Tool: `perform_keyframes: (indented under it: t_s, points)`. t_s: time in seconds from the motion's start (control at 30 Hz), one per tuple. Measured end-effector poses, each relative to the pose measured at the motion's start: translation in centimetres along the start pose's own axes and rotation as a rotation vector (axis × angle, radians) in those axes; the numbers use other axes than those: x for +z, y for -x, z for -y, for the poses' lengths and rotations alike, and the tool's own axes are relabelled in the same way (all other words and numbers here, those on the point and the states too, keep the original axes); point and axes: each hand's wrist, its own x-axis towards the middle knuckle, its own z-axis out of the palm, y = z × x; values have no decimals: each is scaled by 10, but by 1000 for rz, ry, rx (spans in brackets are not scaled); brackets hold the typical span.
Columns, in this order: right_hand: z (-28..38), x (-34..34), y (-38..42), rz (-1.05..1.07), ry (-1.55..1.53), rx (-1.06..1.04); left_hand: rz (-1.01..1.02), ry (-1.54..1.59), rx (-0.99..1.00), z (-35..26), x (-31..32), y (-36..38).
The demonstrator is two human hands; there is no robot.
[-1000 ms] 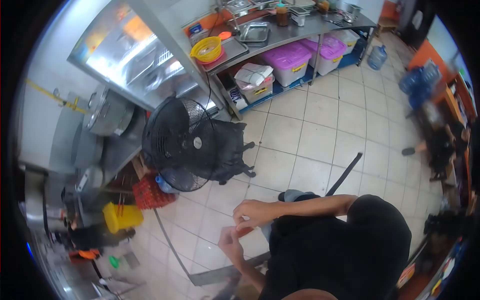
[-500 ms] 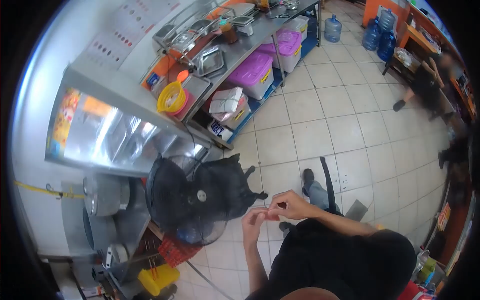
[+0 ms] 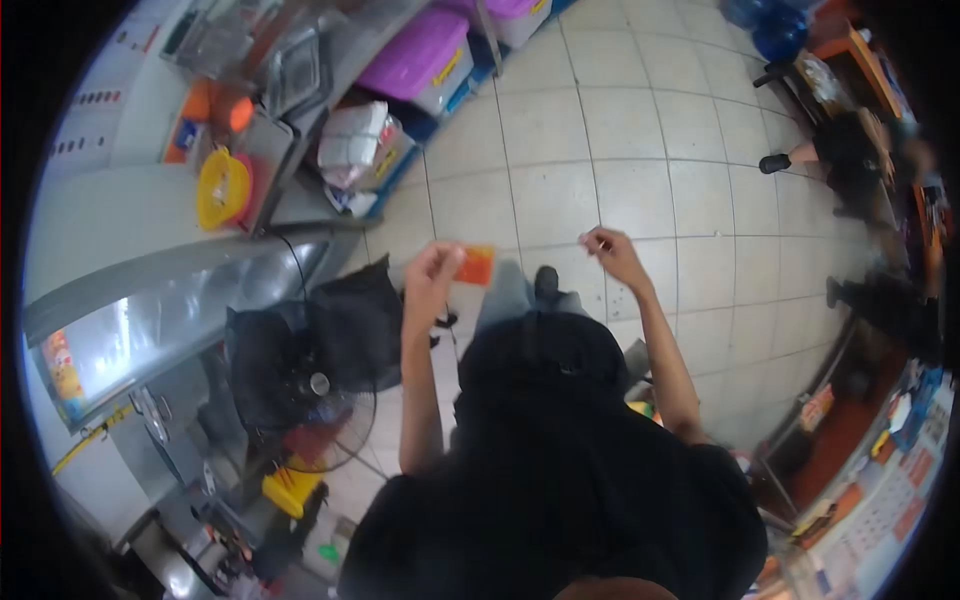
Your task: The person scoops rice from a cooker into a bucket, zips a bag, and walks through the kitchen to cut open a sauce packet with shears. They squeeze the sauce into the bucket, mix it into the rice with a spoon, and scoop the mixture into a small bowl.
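My left hand [image 3: 432, 277] pinches a small flat orange-red packet [image 3: 475, 265] by its left edge, over the floor in front of me. Well apart to the right, my right hand [image 3: 614, 254] is raised with its fingers drawn together. A tiny pale spot shows at its fingertips, too small and blurred to name. The packet's printing is smeared and cannot be read.
A black standing fan [image 3: 318, 384] and a black bag [image 3: 355, 325] are to my left. Beyond them stand a glass-fronted display case [image 3: 140, 320], a yellow basket [image 3: 224, 188] and a purple-lidded bin [image 3: 415, 50]. Another person [image 3: 850, 160] is at the right.
My hands were together at the packet and are now wide apart. The packet stays in my left hand, and my right hand has moved off to the right. The view has turned and shifted.
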Motion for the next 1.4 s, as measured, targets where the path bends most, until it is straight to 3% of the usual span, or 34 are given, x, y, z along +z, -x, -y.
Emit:
perform_keyframes:
  t_s: [0.07,0.1,0.13,0.2,0.27,0.3,0.37,0.43,0.47,0.5,0.53,0.57,0.63,0.77,0.87,0.97,1.0,1.07,1.1,1.17,1.4]
  points:
    - [-103,-26,-36,-19,130,188,-28,31,-28,-10,8,-44]
    - [-146,-38,-39,-25,352,248,-45,60,-11,-17,12,-65]
    - [-223,-45,-39,-78,571,186,-65,88,19,-22,14,-90]
    - [-260,-71,-53,122,292,679,-83,77,4,-19,16,-141]
    - [-315,-92,-47,20,-272,988,-91,71,0,-21,19,-199]
    - [-295,-102,-64,62,-96,1233,-111,99,-18,-25,22,-226]
    - [-284,-132,-103,137,227,1380,-134,146,-18,-40,26,-286]
    - [-273,-164,-162,-23,179,1336,-241,220,6,-58,28,-339]
    - [-296,-191,-190,-48,-233,1166,-254,229,14,-74,29,-368]
    - [-321,-207,-221,-85,-347,781,-294,260,29,-88,29,-388]
    - [-330,-228,-271,-51,-379,847,-333,287,37,-100,30,-402]
    - [-268,-225,-327,-150,-253,694,-340,288,25,-110,32,-417]
    - [-218,-233,-447,-156,85,443,-262,271,-22,-129,32,-455]
    - [-47,-228,-666,-257,155,-16,-246,199,-79,-150,47,-512]
    - [65,-217,-795,-239,208,-226,-272,244,-139,-144,65,-549]
    - [125,-209,-909,-269,347,-513,-512,299,-252,-162,95,-577]
    - [139,-207,-937,-245,335,-527,-572,350,-224,-176,105,-585]
    - [157,-205,-980,-105,842,-596,-662,394,-259,-202,120,-602]
    - [156,-203,-993,-74,838,-612,-690,388,-269,-213,126,-606]
    - [142,-206,-1012,333,1022,-416,-758,469,-267,-227,137,-612]
    - [129,-217,-1024,449,1034,-531,-991,672,-173,-224,167,-600]
